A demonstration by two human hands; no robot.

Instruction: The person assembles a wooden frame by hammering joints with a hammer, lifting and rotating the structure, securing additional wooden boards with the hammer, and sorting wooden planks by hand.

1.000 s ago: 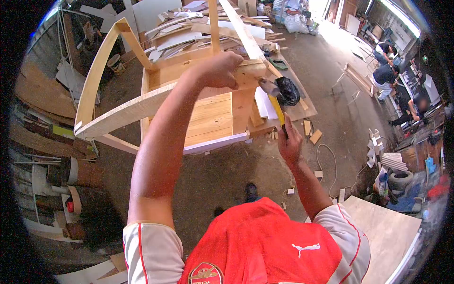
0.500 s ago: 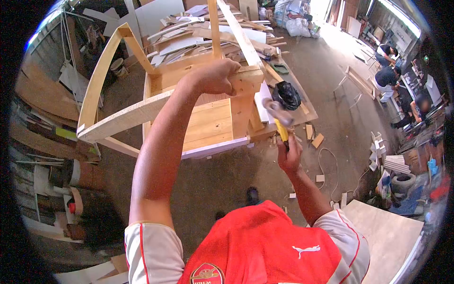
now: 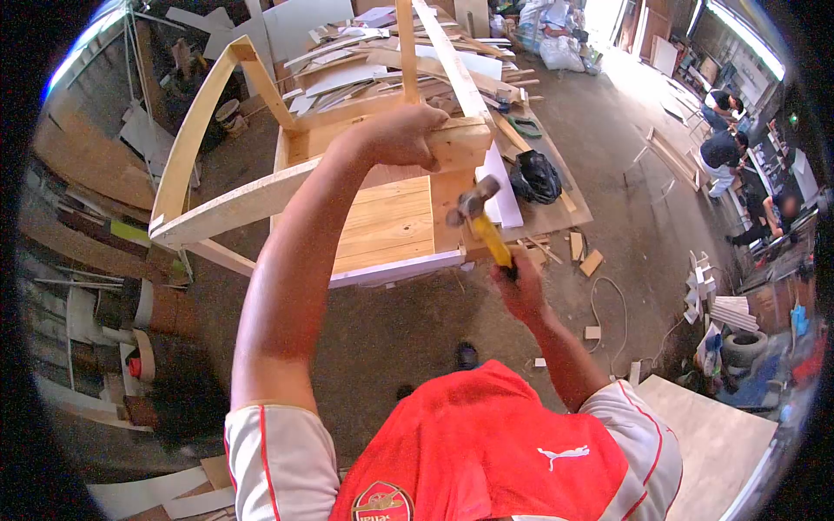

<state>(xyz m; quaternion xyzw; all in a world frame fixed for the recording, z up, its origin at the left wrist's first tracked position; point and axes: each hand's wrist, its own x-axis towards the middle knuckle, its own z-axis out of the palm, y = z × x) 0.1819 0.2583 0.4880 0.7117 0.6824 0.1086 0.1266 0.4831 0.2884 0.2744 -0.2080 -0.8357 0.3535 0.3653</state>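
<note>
Left hand (image 3: 404, 136) wraps a rail end of the wooden frame (image 3: 261, 194), which stands ahead beside a scrap pile (image 3: 347, 74); the right hand (image 3: 521, 285), apart from it, grips a hammer (image 3: 493, 241) near that end. A glancing blow could catch the left fingers, being so close; an off-centre one could split the rail or shift the frame if the hold is loose. Counted: two hands, one hammer, one frame, one black bag (image 3: 534, 181), three other people (image 3: 721, 150).

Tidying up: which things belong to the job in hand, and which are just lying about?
In use:
hammer, in the right hand
wooden frame, held by the left hand

Seemingly lying about:
black bag
scrap-wood pile
</note>
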